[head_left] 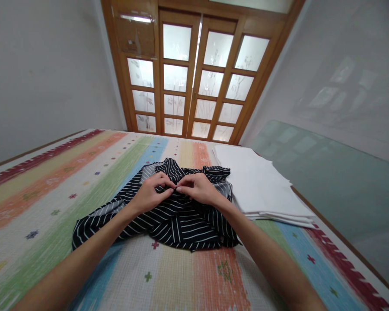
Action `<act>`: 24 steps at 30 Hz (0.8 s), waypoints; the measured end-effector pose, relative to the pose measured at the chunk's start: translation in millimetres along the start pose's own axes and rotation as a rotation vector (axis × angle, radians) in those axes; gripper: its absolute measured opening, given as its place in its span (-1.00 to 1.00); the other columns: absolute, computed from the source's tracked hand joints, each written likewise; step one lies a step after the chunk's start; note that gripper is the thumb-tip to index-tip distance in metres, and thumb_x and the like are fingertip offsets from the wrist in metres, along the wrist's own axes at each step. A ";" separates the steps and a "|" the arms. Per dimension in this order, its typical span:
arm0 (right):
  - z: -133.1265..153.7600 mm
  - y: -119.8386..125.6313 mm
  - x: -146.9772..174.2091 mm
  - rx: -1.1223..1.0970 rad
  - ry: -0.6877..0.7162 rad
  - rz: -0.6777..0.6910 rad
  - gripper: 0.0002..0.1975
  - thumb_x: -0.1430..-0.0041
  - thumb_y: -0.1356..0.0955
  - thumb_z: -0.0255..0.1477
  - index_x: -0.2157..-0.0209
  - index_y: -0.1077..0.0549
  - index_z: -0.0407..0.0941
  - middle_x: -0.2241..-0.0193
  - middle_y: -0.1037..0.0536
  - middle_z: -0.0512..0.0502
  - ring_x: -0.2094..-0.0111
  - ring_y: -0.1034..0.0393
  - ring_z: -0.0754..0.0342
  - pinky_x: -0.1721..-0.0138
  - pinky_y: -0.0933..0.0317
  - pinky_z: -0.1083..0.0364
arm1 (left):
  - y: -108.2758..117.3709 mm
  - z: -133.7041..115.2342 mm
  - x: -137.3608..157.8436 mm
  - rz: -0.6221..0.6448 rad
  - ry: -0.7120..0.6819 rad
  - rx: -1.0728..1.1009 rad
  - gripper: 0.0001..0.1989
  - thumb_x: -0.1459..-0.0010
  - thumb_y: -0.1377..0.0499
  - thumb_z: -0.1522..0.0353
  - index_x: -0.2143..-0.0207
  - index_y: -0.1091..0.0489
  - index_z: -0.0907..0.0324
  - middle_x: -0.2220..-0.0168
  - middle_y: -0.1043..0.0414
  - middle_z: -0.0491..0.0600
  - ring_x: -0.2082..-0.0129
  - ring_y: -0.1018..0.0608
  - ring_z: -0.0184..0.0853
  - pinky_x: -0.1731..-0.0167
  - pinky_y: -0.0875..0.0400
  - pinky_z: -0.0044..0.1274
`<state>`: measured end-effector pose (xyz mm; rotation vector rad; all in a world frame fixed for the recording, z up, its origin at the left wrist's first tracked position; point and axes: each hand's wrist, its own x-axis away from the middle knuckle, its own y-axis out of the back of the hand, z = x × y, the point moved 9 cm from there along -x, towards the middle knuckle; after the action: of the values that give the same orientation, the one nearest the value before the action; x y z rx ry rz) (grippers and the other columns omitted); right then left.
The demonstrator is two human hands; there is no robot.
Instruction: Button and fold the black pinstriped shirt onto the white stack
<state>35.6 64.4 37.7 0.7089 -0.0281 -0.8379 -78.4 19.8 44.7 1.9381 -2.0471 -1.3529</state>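
Note:
A black shirt-like garment with thin white stripes (181,224) lies crumpled on the striped cloth (139,276) in front of me. Over its upper middle, my left hand (154,192) and my right hand (197,188) meet with thumbs and index fingers pinched. Between the fingertips is a bit of the dark fabric; whether a button sits there is too small to tell. The garment's grey inner side shows at the left and right. One sleeve-like part spreads toward the lower left.
A stack of white sheets (262,185) lies right of the garment, close to its edge. Beyond the table stand wooden doors with frosted panes (189,77). A pale green glass panel (330,181) leans along the right wall.

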 end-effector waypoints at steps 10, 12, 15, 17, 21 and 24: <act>-8.4 -9.5 1.6 -0.227 -0.104 0.098 -0.90 -0.06 -0.37 -0.46 0.40 -0.51 -0.20 0.58 -0.44 0.06 0.64 -0.34 0.23 0.60 -0.25 0.23 | -16.7 17.9 1.3 0.108 0.242 0.151 -0.79 -0.09 -0.20 0.22 0.39 -0.47 0.20 0.47 -0.36 -0.10 0.47 -0.36 -0.42 0.46 -0.26 -0.55; -9.4 -10.1 1.6 -0.227 -0.108 0.098 -0.91 -0.06 -0.37 -0.46 0.40 -0.50 -0.20 0.58 -0.44 0.07 0.64 -0.32 0.24 0.60 -0.23 0.24 | -20.8 22.7 2.5 0.110 0.289 0.198 -0.78 -0.06 -0.21 0.22 0.41 -0.45 0.21 0.50 -0.35 -0.11 0.50 -0.34 -0.43 0.48 -0.23 -0.57; -9.2 -9.4 2.0 -0.202 -0.098 0.085 -0.92 -0.08 -0.35 -0.48 0.39 -0.49 -0.20 0.58 -0.42 0.08 0.66 -0.28 0.26 0.62 -0.18 0.24 | -23.2 24.5 3.0 0.100 0.320 0.209 -0.78 -0.04 -0.22 0.22 0.42 -0.43 0.22 0.49 -0.36 -0.11 0.49 -0.34 -0.43 0.47 -0.23 -0.56; -7.2 -8.2 2.7 -0.190 -0.076 0.073 -0.91 -0.10 -0.34 -0.47 0.38 -0.48 -0.19 0.59 -0.40 0.09 0.66 -0.26 0.26 0.62 -0.15 0.24 | -23.8 22.5 2.4 0.102 0.316 0.192 -0.78 -0.06 -0.19 0.22 0.41 -0.42 0.21 0.46 -0.39 -0.10 0.46 -0.36 -0.41 0.43 -0.25 -0.54; -0.5 -3.3 5.3 -0.093 0.003 0.016 -0.91 -0.10 -0.35 -0.47 0.34 -0.49 -0.19 0.56 -0.43 0.07 0.60 -0.27 0.24 0.56 -0.14 0.23 | -24.8 20.0 0.6 0.103 0.298 0.200 -0.80 -0.08 -0.15 0.23 0.40 -0.40 0.20 0.43 -0.42 -0.10 0.41 -0.41 -0.38 0.36 -0.29 -0.52; 7.9 2.1 8.5 0.053 0.102 -0.069 -0.88 -0.01 -0.39 -0.54 0.33 -0.50 -0.19 0.52 -0.46 0.04 0.54 -0.29 0.22 0.49 -0.17 0.21 | -26.0 25.8 0.7 0.080 0.336 0.276 -0.81 -0.06 -0.16 0.24 0.40 -0.40 0.20 0.43 -0.44 -0.11 0.39 -0.43 -0.37 0.33 -0.31 -0.51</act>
<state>40.5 55.0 43.0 0.8054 0.0662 -0.8681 -71.8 37.3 13.2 1.9865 -2.1989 -0.6981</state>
